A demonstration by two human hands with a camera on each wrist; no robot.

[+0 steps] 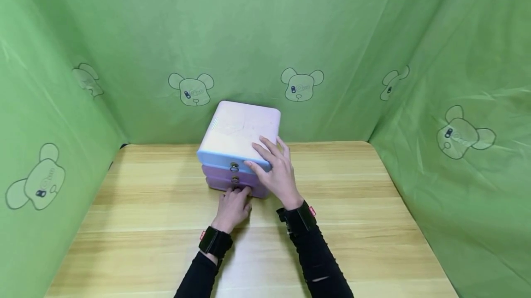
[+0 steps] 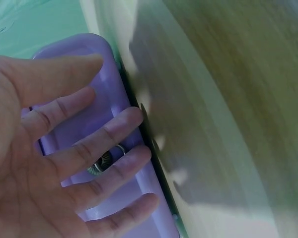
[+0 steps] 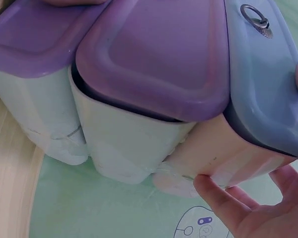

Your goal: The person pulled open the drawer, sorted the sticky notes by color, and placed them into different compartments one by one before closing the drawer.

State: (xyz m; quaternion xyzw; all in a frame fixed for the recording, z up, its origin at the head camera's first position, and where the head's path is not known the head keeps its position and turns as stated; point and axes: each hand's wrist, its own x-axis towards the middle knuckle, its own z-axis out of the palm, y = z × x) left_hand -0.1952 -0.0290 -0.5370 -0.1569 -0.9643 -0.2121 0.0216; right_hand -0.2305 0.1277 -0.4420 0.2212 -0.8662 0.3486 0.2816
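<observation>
A three-tier drawer box [image 1: 238, 125] stands against the back green cloth. Its top drawer front [image 1: 213, 159] is blue; the two lower ones are purple. My left hand [image 1: 233, 206] is at the bottom purple drawer [image 2: 97, 119], its fingers extended across the front, tips near the lower edge. Between those fingers shows a metal ring pull [image 2: 102, 161]. My right hand [image 1: 280, 175] rests over the box's upper right corner, thumb at the blue front and fingers spread on the top and side. In the right wrist view one finger touches the pink side wall [image 3: 211, 153].
The box stands at the back of a wood-grain table [image 1: 157, 224]. Green cloth [image 1: 257, 26] with bear-head prints rises behind and on both sides. Ring pulls [image 1: 234, 166] stick out from the drawer fronts. Black bands [image 1: 215, 241] circle both wrists.
</observation>
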